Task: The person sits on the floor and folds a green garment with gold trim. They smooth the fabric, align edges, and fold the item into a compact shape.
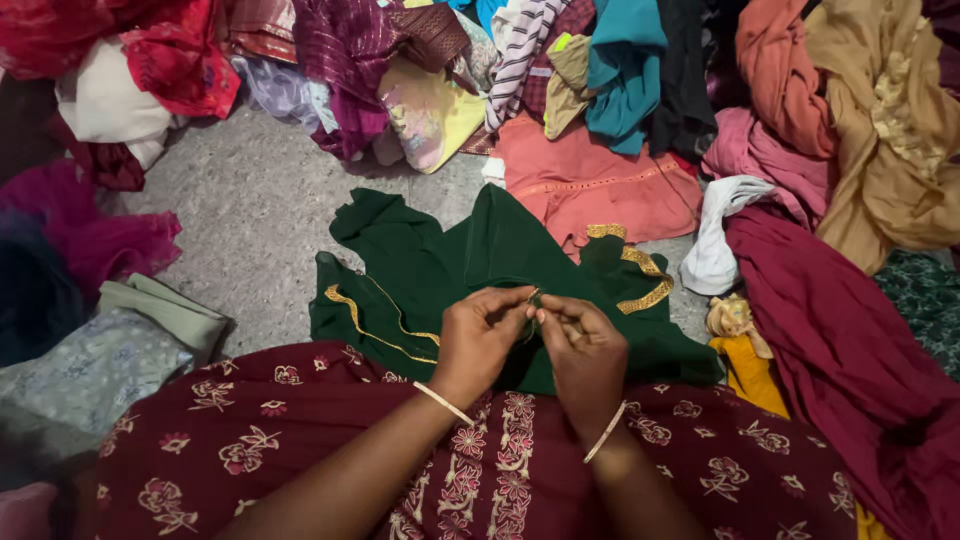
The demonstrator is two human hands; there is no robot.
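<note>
Pinching green garment | left hand, right hand: fingertips clamping together on fabric | gold trim; grey floor

My hands: two, my left hand and my right hand
My bangles: two, one bangle on the left wrist, another bangle on the right
Green garment with gold trim: one before me
White cloth: one
Heaped garments around: too many to count
</note>
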